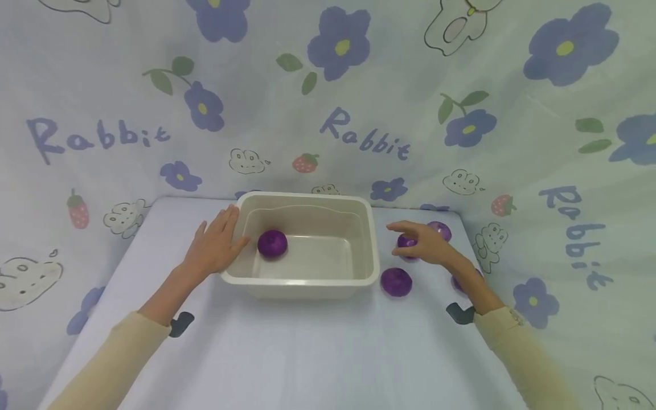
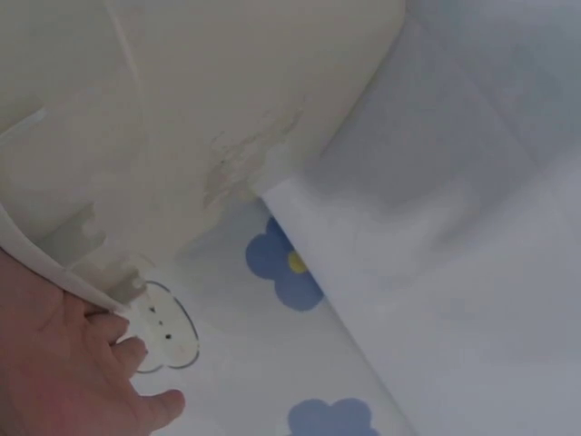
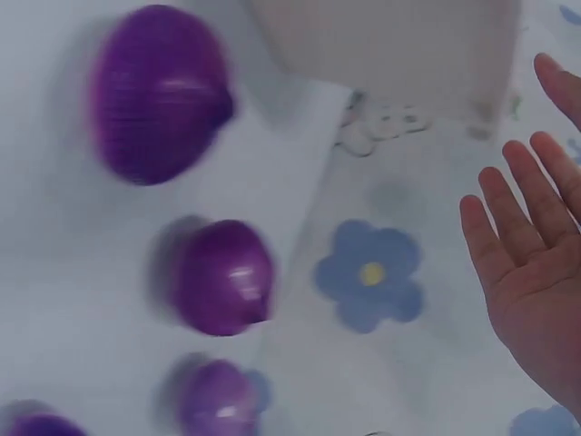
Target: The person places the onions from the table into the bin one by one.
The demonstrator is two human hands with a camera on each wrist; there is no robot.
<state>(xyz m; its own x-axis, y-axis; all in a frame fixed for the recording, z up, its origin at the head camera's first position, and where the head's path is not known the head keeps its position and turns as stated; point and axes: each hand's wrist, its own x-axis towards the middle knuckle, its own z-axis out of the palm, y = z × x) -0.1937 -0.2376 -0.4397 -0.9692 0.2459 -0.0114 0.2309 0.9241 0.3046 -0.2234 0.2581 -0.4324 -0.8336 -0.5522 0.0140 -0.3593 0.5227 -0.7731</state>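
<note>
A cream plastic tub stands on the white table with one purple onion inside, toward its left end. On the tub's left rim rests my left hand, fingers extended; the left wrist view shows that hand against the rim. My right hand hovers right of the tub over an onion, which it partly hides. Its fingers and thumb are spread with nothing between them; the right wrist view also shows the hand empty. Nearer the front lies another onion.
More onions lie behind the right hand and beside the right forearm, the latter partly covered. A cloth printed with flowers and rabbits hangs behind and around the table. The white tabletop extends in front of the tub.
</note>
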